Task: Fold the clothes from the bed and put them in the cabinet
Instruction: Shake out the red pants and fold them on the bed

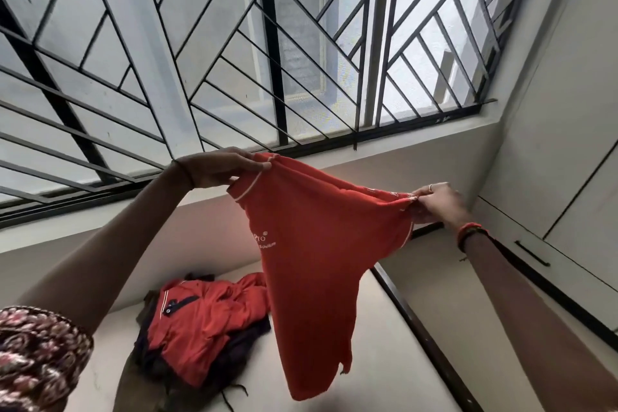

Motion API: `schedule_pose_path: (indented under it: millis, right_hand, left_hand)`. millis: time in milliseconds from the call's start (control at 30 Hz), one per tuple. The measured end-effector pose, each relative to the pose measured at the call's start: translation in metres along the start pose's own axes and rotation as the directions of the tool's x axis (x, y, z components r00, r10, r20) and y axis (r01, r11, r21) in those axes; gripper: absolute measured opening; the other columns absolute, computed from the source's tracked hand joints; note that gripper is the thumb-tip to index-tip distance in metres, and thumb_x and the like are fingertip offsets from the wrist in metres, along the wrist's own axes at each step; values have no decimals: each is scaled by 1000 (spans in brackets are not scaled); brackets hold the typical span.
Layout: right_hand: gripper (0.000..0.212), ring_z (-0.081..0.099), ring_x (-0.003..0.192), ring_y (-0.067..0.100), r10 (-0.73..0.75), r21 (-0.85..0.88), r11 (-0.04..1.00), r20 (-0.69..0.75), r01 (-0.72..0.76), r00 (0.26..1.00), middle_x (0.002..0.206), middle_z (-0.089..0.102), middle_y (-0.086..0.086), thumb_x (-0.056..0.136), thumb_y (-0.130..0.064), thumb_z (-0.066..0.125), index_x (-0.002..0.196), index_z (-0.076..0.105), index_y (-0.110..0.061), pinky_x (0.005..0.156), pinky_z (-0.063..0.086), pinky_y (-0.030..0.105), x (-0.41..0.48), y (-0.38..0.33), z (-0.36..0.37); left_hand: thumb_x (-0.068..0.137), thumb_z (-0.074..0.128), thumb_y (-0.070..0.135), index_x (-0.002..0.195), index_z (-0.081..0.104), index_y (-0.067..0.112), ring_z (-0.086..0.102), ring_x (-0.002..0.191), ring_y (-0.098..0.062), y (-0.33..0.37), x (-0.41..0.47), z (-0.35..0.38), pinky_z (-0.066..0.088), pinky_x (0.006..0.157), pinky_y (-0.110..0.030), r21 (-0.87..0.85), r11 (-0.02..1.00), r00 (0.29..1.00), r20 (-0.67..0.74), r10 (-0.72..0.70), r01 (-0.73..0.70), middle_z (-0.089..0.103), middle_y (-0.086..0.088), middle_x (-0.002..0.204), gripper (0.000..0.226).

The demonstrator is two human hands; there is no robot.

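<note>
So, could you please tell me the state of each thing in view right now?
red shirt: unfolded, hanging in the air.
left hand: grips shirt's top edge.
right hand: grips shirt's other end.
clothes pile: crumpled, not yet folded.
cabinet door: closed.

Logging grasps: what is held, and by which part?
A red shirt, pinched along its top edge: left hand at one end, right hand at the other.
</note>
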State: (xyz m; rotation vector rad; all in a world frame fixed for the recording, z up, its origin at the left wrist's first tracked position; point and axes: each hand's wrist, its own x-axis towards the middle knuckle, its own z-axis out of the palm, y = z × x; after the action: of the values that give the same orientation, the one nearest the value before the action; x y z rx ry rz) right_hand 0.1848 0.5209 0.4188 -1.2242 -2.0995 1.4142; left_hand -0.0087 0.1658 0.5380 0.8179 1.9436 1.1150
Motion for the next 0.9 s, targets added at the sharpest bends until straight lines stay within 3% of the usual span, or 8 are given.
schedule_pose_path:
  millis: [67, 167, 233, 433, 600, 700, 767, 900]
  right_hand:
    - [25, 69, 70, 33, 44, 174, 983, 74, -57, 996, 87, 69, 23, 86, 12, 46, 92, 68, 2, 68, 60, 47, 22, 7, 13]
    - [29, 66, 75, 32, 45, 351, 933, 100, -77, 994, 86, 66, 20, 84, 17, 46, 75, 65, -3, 61, 59, 33, 53, 14, 37]
    - [33, 64, 80, 30, 51, 454, 886, 104, -93, 993, 79, 63, 16, 83, 20, 44, 72, 63, -4, 61, 58, 26, 69, 15, 52]
    - [30, 64, 76, 27, 6, 554, 832, 36, -24, 999, 77, 63, 11, 82, 20, 42, 96, 66, 9, 70, 58, 26, 121, 9, 70]
    - [31, 66, 92, 27, -37, 571, 818, -66, 68, 997, 92, 67, 10, 84, 16, 48, 95, 70, -3, 84, 57, 32, 145, 5, 67]
    - [30, 66, 88, 15, -84, 566, 816, -87, 119, 993, 99, 66, 5, 87, 16, 48, 102, 69, 2, 76, 57, 21, 136, 25, 63]
    - [33, 64, 86, 10, -106, 544, 828, -85, 136, 991, 99, 66, 3, 87, 17, 46, 109, 67, 3, 74, 56, 16, 126, 53, 68]
    - [36, 61, 74, -4, -91, 348, 932, -40, 99, 995, 103, 66, 6, 86, 15, 47, 112, 67, 0, 71, 50, 6, 100, 136, 89]
  left_hand:
    - [42, 85, 59, 96, 68, 21, 62, 75, -1, 0, 14, -4, 47, 65, -19, 25, 997, 996, -67, -64, 66, 69, 11, 81, 68]
    - [81, 68, 39, 101, 66, 24, 56, 99, -11, -6, 48, 0, 44, 78, -27, 10, 988, 973, -174, -149, 153, 66, 6, 95, 25]
    - [90, 60, 28, 102, 64, 25, 55, 97, -11, -9, 67, 6, 44, 77, -25, -15, 988, 952, -266, -153, 155, 64, 5, 96, 13]
    - [88, 65, 23, 112, 63, 16, 59, 77, -8, -15, 111, 13, 51, 58, -10, -83, 997, 848, -528, -45, 1, 64, 4, 87, 24]
    - [90, 62, 15, 105, 61, 17, 60, 68, 5, -24, 117, 27, 46, 54, -7, -58, 982, 795, -597, 110, -180, 62, 7, 85, 16]
    - [87, 64, 8, 105, 60, 20, 58, 65, 10, -57, 110, 49, 47, 63, -8, -7, 969, 782, -593, 194, -246, 60, 8, 84, 22]
    - [83, 65, 5, 106, 59, 25, 56, 68, 10, -98, 101, 66, 47, 65, -10, 35, 971, 824, -521, 221, -238, 59, 7, 87, 31]
    - [76, 63, 4, 110, 61, 47, 54, 104, 12, -199, 77, 117, 43, 93, -12, 171, 975, 885, -418, 205, -145, 60, 28, 115, 55]
